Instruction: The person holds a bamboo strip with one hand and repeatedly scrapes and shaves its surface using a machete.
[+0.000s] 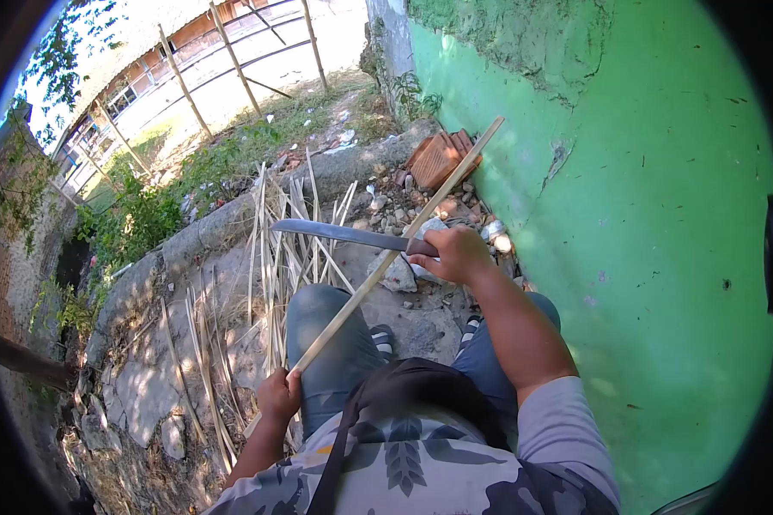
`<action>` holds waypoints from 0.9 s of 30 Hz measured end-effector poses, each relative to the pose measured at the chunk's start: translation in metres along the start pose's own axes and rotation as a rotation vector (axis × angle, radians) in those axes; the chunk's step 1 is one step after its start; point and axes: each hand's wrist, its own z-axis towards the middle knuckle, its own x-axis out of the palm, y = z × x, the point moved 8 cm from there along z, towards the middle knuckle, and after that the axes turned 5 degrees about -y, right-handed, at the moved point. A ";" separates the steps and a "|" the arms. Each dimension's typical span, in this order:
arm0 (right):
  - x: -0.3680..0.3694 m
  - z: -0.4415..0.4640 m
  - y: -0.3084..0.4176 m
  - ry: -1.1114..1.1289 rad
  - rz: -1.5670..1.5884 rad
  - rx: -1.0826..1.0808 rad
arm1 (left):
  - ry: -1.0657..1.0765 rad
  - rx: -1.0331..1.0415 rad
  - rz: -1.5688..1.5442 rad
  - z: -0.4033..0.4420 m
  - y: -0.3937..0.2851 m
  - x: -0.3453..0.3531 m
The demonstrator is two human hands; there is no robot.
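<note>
Pale wood or bamboo, cut as a long strip (pixel 375 275), slants across the person's front from the left hand (pixel 280 395) toward the wall-side far corner of the ground (pixel 150 399). The left fingers are closed around its lower part, and the strip passes above the left knee (pixel 319 313); that low hold probably steadies it while leaving the upper length free. Whether it rests on the leg, I cannot tell.

The right hand is clamped on the dark handle of a large knife (pixel 335 231). Its blade points left and crosses the strip just ahead of the fingers; the handle grip likely gives control while keeping the fingers off the metal. Whether blade and strip touch is unclear.

Many thinner strips (pixel 273 257) lie in a loose heap beyond the left knee, near the ground's far edge at the low stone border (pixel 215 227), perhaps to be within reach of the left side. Red tiles (pixel 438 161) sit in the far corner by the green wall (pixel 644 215), with broken stones (pixel 397 275) nearer the knees, seemingly just set aside.
</note>
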 end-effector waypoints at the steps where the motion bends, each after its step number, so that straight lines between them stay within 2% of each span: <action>1: -0.001 -0.001 0.002 -0.001 0.018 -0.019 | 0.000 0.004 -0.003 0.000 0.001 0.002; 9: 0.001 -0.001 0.007 0.073 0.057 -0.061 | 0.011 0.013 -0.038 0.001 0.000 0.004; 18: 0.021 -0.003 -0.031 0.101 0.033 0.166 | 0.003 0.020 -0.022 0.001 -0.001 -0.001; 27: -0.006 -0.001 -0.013 0.027 0.046 0.093 | 0.008 0.024 -0.058 0.002 0.002 0.005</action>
